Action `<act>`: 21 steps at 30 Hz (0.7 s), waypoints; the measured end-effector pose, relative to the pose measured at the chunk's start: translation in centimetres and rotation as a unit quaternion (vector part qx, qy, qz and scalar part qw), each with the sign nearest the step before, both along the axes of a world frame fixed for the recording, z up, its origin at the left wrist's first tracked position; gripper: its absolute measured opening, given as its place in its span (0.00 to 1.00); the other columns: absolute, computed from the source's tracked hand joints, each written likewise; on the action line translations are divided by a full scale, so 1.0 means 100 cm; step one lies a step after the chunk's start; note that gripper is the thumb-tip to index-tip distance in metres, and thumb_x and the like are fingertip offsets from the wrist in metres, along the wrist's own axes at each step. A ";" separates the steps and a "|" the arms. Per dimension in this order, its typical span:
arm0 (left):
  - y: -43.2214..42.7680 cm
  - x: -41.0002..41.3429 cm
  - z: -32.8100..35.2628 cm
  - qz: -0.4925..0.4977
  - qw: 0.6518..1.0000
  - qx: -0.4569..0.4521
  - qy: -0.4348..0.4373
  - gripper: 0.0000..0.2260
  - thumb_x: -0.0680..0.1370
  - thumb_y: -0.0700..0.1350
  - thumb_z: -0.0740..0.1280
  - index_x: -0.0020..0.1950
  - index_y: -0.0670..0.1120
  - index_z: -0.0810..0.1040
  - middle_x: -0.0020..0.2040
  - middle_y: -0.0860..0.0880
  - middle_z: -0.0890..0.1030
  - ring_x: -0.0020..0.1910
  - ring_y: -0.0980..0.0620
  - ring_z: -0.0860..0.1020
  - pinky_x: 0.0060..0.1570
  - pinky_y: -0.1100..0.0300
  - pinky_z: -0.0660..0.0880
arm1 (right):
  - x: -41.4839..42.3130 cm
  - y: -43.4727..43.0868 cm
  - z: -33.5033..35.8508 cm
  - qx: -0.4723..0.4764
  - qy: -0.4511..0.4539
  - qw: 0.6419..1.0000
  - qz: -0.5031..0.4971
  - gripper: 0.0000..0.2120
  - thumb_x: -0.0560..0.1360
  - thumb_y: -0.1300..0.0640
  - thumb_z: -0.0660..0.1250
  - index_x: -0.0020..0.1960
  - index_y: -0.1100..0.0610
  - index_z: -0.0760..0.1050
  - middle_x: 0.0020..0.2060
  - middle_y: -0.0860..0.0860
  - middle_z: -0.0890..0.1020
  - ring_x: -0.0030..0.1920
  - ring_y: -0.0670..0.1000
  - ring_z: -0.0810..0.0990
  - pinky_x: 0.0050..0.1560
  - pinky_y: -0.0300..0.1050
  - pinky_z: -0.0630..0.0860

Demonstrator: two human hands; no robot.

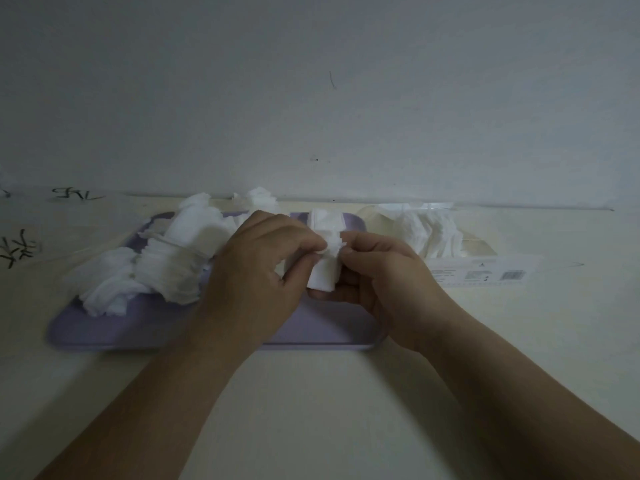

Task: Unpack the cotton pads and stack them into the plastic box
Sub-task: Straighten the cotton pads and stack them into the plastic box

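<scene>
Far L on the purple tray [138, 327] sits a messy pile of loose pads [149, 268]. L hand [256, 271] is over the tray's middle, thumb & fingers pinched on a small stack of pads [325, 268]. R hand [381, 282] pinches the same stack from the other side, fingers curled. To the R, off the tray, the clear plastic box [433, 237] has more white pads in it. A barcode label [512, 274] lies just in front.

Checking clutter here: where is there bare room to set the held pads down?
Bare: the near strip of the purple tray, in front of the pad pile and the left hand and right hand pinching the pad stack; the table nearer the viewer. Crowded: tray's left and back under that pile; clear container at right.
</scene>
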State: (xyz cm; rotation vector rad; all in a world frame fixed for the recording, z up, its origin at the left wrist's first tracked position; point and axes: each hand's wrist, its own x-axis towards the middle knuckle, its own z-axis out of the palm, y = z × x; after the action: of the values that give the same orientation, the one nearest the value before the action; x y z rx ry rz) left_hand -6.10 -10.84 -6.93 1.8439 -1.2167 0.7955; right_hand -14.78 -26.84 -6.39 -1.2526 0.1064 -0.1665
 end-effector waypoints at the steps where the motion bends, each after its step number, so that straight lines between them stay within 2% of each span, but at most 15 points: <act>1: 0.001 0.000 0.001 0.000 1.000 0.003 -0.021 0.03 0.75 0.36 0.75 0.45 0.44 0.85 0.45 0.51 0.84 0.47 0.47 0.79 0.51 0.55 0.75 | 0.000 0.001 -0.001 -0.004 -0.004 1.000 -0.004 0.17 0.85 0.69 0.57 0.50 0.62 0.85 0.48 0.63 0.86 0.51 0.60 0.85 0.56 0.59 0.85; 4: 0.002 0.000 0.004 -0.004 0.999 -0.004 -0.038 0.06 0.74 0.34 0.76 0.43 0.44 0.85 0.44 0.52 0.84 0.47 0.46 0.79 0.50 0.54 0.75 | 0.001 0.002 -0.002 -0.015 -0.007 1.000 -0.007 0.16 0.86 0.68 0.57 0.52 0.64 0.84 0.48 0.63 0.86 0.51 0.59 0.85 0.54 0.57 0.85; 9: 0.000 -0.002 0.003 -0.036 0.999 -0.002 0.017 0.04 0.74 0.36 0.74 0.44 0.44 0.84 0.45 0.53 0.83 0.48 0.48 0.79 0.52 0.55 0.75 | 0.000 0.000 -0.003 -0.034 -0.012 0.999 -0.008 0.17 0.86 0.67 0.58 0.51 0.60 0.86 0.50 0.62 0.86 0.51 0.58 0.86 0.57 0.59 0.84; 16: 0.001 0.000 0.000 -0.020 0.997 -0.003 0.070 0.04 0.75 0.38 0.74 0.47 0.46 0.84 0.46 0.53 0.82 0.48 0.50 0.80 0.51 0.56 0.76 | -0.002 0.000 -0.002 -0.065 -0.027 0.997 0.003 0.18 0.83 0.70 0.60 0.47 0.58 0.87 0.47 0.60 0.87 0.51 0.58 0.86 0.56 0.57 0.85; 19: 0.000 -0.001 -0.001 -0.007 0.996 -0.014 0.089 0.06 0.76 0.41 0.74 0.53 0.46 0.84 0.51 0.53 0.82 0.52 0.52 0.80 0.54 0.61 0.75 | -0.004 -0.002 -0.001 -0.072 -0.034 0.997 0.020 0.14 0.77 0.73 0.64 0.54 0.63 0.85 0.50 0.63 0.86 0.53 0.59 0.86 0.57 0.58 0.84; 21: 0.000 -0.001 0.000 0.016 0.995 -0.016 0.099 0.10 0.76 0.44 0.74 0.56 0.47 0.83 0.54 0.53 0.81 0.54 0.52 0.80 0.55 0.62 0.75 | -0.004 -0.002 -0.003 -0.101 -0.038 0.994 0.013 0.12 0.80 0.73 0.65 0.59 0.66 0.82 0.51 0.64 0.87 0.53 0.58 0.87 0.55 0.55 0.84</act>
State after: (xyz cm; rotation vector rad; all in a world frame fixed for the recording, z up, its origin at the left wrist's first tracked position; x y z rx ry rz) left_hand -6.20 -10.86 -6.97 1.8710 -1.0451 0.6279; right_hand -15.22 -27.09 -6.70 -1.4470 0.0072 -0.2052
